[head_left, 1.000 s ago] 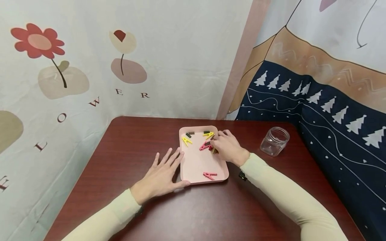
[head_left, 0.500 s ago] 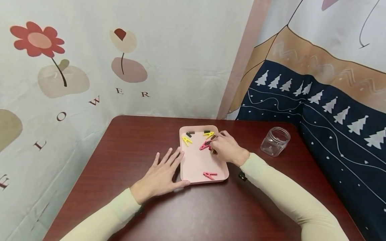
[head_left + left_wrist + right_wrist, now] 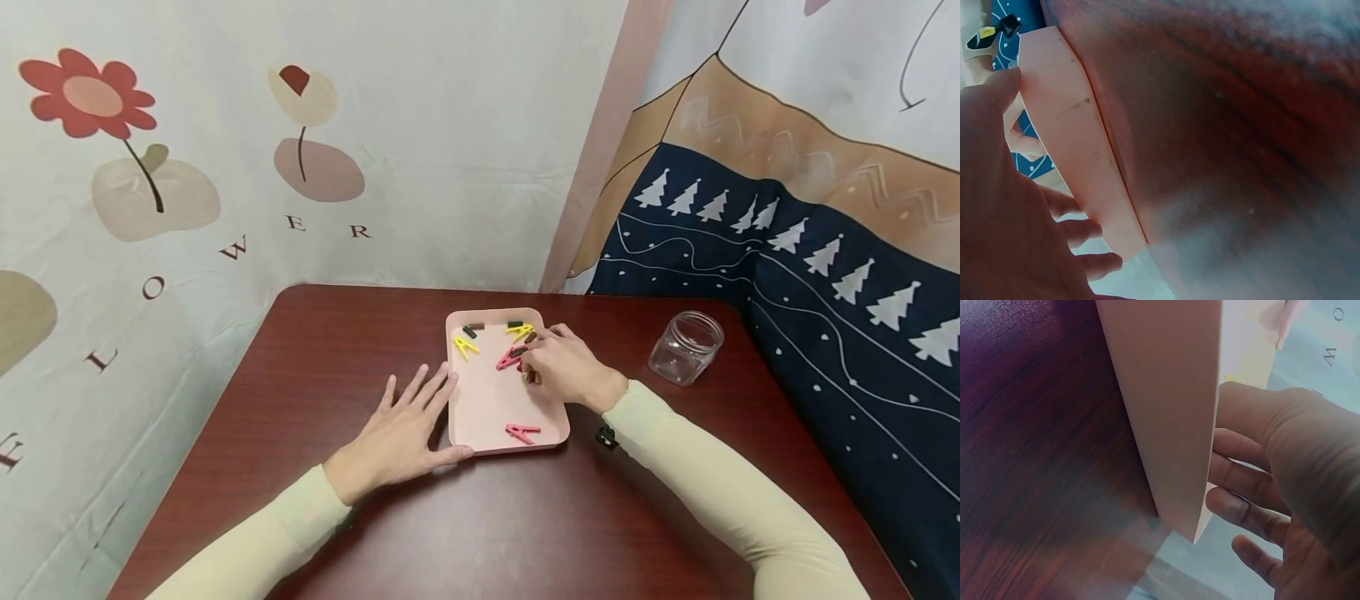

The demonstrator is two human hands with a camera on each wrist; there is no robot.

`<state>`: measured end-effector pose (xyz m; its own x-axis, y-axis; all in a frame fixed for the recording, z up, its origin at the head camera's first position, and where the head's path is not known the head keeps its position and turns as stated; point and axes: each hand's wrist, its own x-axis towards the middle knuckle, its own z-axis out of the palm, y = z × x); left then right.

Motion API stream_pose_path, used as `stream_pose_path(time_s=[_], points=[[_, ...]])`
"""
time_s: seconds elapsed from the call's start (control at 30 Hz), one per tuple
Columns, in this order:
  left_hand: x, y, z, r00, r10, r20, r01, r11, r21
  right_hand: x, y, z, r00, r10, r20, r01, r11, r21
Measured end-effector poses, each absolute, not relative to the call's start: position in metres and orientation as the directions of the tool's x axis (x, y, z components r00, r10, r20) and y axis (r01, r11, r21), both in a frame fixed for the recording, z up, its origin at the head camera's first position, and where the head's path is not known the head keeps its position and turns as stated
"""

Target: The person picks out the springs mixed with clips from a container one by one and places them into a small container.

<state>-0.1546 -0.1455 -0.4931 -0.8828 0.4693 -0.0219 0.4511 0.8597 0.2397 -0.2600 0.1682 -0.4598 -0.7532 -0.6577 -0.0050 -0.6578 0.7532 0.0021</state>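
My left hand (image 3: 397,433) is spread beside a shallow pink tray (image 3: 491,412), with its thumb and fingertips against the tray's left side. Over the tray's right rim reaches my right hand (image 3: 566,367), its fingers bent down at a small brown piece (image 3: 531,377). Whether the fingertips pinch that piece is hidden. A pink clothespin (image 3: 508,360) lies just left of them, and another pink clothespin (image 3: 522,432) lies near the front. Two yellow clothespins (image 3: 465,348) sit towards the back. Small dark green pieces (image 3: 469,332) and a brown ribbed piece (image 3: 476,326) lie at the far end.
To the right of the tray stands a clear jar (image 3: 685,348) without a lid, on the dark red wooden table (image 3: 360,350). Printed cloth hangs (image 3: 450,167) close behind the table and along its right side.
My right hand stays at the same spot in the tray, with its fingers shifting slightly at the brown piece. The left hand keeps still. The head view has tilted a little.
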Motion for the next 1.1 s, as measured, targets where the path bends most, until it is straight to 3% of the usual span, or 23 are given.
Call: stream_pose_path(time_s=[1.1], points=[[-0.154,-0.143,-0.491,-0.884,0.467,-0.020,0.451,0.863,0.228,-0.250,0.185,-0.456,-0.763,-0.628,0.155,-0.641,0.766,-0.054]])
